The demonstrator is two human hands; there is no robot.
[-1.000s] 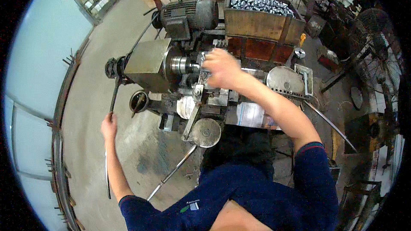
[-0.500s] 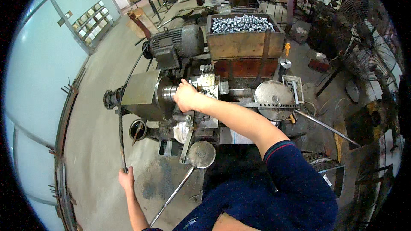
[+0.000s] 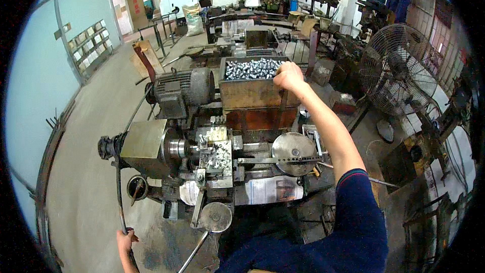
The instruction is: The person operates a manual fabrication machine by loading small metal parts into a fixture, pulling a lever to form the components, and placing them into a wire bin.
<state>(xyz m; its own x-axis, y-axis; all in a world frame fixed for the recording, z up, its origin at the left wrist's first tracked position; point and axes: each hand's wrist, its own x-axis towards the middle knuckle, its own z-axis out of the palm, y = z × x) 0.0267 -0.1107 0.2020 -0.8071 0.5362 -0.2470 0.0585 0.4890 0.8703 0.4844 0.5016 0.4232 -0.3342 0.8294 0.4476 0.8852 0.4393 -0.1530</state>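
My left hand (image 3: pixel 126 242) is wrapped round the lower end of a long dark lever rod (image 3: pixel 120 197) that hangs from the lathe's headstock (image 3: pixel 144 140). My right arm reaches out over the machine. At its end, my right hand (image 3: pixel 289 76) has its fingers curled together at the right end of a wooden box (image 3: pixel 255 95), which is filled with small shiny metal pieces (image 3: pixel 247 69). What those fingers hold, if anything, is hidden. The lathe's chuck (image 3: pixel 176 148) shows beside the tool carriage (image 3: pixel 220 159), which is strewn with metal chips.
An electric motor (image 3: pixel 184 88) sits behind the headstock. Two round metal discs, one at the right (image 3: pixel 293 152) and one nearer me (image 3: pixel 215 217), have handles. Newspaper (image 3: pixel 268 190) lies along the machine's front. A large caged fan (image 3: pixel 399 68) stands at the right.
My right hand has gone from beside the chuck, away and to the right, to the box of metal pieces. My left hand stays on the lever rod. The view has tilted up.
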